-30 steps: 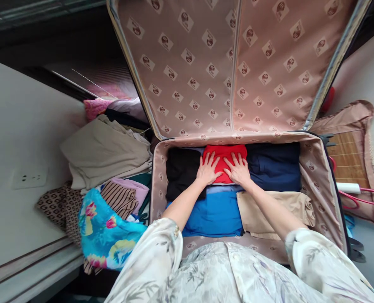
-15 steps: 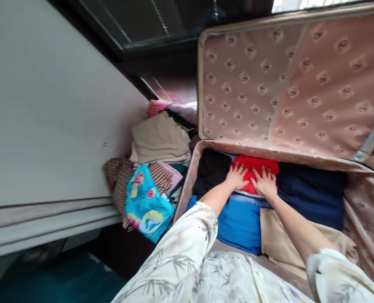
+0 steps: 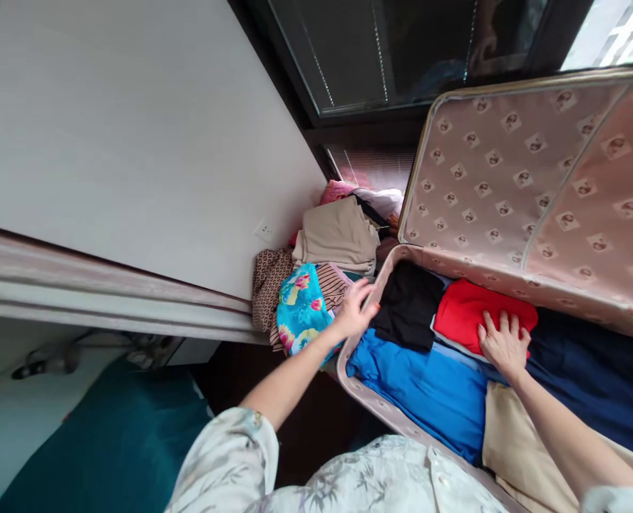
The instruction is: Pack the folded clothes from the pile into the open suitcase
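An open suitcase (image 3: 367, 393) with pink patterned lining holds folded clothes. My right hand (image 3: 502, 343) lies flat on a red folded garment (image 3: 469, 308) near the back of the case, fingers spread. My left hand (image 3: 355, 308) hovers open over the suitcase's left edge, holding nothing, between a black garment (image 3: 410, 303) inside and a striped garment (image 3: 333, 281) on the pile outside. A blue garment (image 3: 428, 388), a beige one (image 3: 514, 438) and a navy one (image 3: 589, 370) also lie in the case.
Left of the suitcase is a pile of clothes: a turquoise floral piece (image 3: 301, 308), a brown patterned one (image 3: 267, 281), folded beige cloth (image 3: 338, 231), something pink (image 3: 338, 191). The raised lid (image 3: 535, 185) stands behind. A white wall (image 3: 135, 142) runs along the left; a dark window (image 3: 391, 50) is behind.
My left hand has lifted off the red garment and moved left to the suitcase's edge by the pile. My right hand stays on the red garment. My view has swung left.
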Demonstrator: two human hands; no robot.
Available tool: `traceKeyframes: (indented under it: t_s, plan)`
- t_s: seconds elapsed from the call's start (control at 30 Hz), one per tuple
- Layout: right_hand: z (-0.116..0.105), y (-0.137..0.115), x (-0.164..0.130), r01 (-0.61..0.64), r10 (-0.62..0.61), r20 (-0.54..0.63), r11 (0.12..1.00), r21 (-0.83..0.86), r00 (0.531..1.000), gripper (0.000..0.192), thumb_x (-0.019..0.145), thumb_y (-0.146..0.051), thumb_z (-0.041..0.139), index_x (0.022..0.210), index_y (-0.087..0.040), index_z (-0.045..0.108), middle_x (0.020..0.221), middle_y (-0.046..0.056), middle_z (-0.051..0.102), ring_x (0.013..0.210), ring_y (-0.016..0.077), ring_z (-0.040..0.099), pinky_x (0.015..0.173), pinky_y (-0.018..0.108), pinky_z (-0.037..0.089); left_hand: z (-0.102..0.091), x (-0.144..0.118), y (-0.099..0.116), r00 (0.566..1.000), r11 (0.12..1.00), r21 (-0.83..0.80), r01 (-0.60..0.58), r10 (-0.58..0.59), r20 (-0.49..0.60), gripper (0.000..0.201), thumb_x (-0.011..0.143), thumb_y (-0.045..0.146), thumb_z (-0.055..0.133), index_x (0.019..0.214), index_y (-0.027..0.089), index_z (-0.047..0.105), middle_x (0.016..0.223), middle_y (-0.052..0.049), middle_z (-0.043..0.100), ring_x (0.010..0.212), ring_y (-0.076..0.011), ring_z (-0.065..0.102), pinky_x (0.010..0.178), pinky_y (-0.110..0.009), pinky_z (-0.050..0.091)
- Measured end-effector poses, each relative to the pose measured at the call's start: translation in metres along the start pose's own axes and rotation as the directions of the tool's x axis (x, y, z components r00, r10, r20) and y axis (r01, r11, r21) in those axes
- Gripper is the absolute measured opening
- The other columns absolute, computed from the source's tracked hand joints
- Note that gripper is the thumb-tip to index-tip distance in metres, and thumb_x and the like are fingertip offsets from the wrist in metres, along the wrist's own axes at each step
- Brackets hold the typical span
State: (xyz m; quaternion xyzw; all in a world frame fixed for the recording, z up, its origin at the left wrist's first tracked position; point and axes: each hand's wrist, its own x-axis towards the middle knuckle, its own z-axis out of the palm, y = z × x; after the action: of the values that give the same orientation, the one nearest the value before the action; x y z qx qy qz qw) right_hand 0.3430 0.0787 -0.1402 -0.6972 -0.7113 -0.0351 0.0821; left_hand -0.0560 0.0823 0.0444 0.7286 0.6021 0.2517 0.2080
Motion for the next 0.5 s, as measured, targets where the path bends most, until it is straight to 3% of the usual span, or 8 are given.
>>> traceKeyframes:
  t_s: [0.1, 0.17, 0.23, 0.33, 0.5]
  plan:
    - [-0.014, -0.024, -0.008, 0.084, -0.084, -0.039, 0.996, -0.012, 0.996, 0.053, 0.102, -0.037, 0.043, 0.150, -0.018, 0.057, 0.161, 0.022, 0.041, 0.152, 0.0400, 0.027, 0.113, 0.058, 0.029, -0.067, 0.049, -0.070, 0.959, 0.975, 0.121, 0.187, -0.154, -0.238, 0.032, 0.095, 0.025, 0.060, 0.125, 0.016, 0.066, 0.131, -0.016, 0.062, 0.132, -0.0282, 0.058, 0.117, -0.046, 0.046]
    - [-0.021, -0.046, -0.013, 0.134, -0.135, -0.024, 0.991, -0.016, 0.991, 0.055, 0.102, -0.039, 0.047, 0.155, -0.026, 0.052, 0.166, 0.018, 0.034, 0.154, 0.0415, 0.022, 0.114, 0.057, 0.029, -0.099, 0.083, -0.107, 0.936, 0.926, 0.233, 0.297, -0.233, -0.266, 0.037, 0.093, 0.024, 0.064, 0.129, 0.015, 0.064, 0.137, -0.018, 0.059, 0.135, -0.0291, 0.056, 0.118, -0.045, 0.043]
    - [-0.021, -0.066, -0.017, 0.104, -0.103, 0.028, 0.994, -0.028, 0.994, 0.055, 0.102, -0.043, 0.047, 0.156, -0.031, 0.050, 0.168, 0.016, 0.030, 0.154, 0.0453, 0.020, 0.111, 0.060, 0.031, -0.120, 0.115, -0.131, 0.929, 0.863, 0.356, 0.358, -0.292, -0.226, 0.047, 0.093, 0.026, 0.065, 0.138, 0.013, 0.058, 0.148, -0.021, 0.052, 0.142, -0.0310, 0.049, 0.120, -0.045, 0.040]
    - [-0.010, -0.083, -0.018, -0.021, 0.030, 0.127, 0.997, -0.071, 0.992, 0.057, 0.103, -0.045, 0.042, 0.159, -0.031, 0.045, 0.167, 0.018, 0.031, 0.152, 0.0507, 0.021, 0.107, 0.068, 0.031, -0.134, 0.164, -0.152, 0.936, 0.787, 0.514, 0.342, -0.333, -0.113, 0.063, 0.096, 0.035, 0.064, 0.153, 0.014, 0.045, 0.163, -0.021, 0.036, 0.150, -0.0360, 0.037, 0.120, -0.050, 0.038]
    - [0.012, -0.087, -0.020, -0.064, 0.093, 0.205, 0.987, -0.146, 0.974, 0.063, 0.103, -0.047, 0.039, 0.164, -0.034, 0.033, 0.169, 0.018, 0.027, 0.153, 0.0504, 0.018, 0.107, 0.072, 0.030, -0.128, 0.250, -0.181, 0.957, 0.755, 0.632, 0.176, -0.283, 0.070, 0.090, 0.092, 0.035, 0.074, 0.164, 0.012, 0.023, 0.169, -0.023, 0.025, 0.156, -0.0392, 0.020, 0.121, -0.058, 0.029]
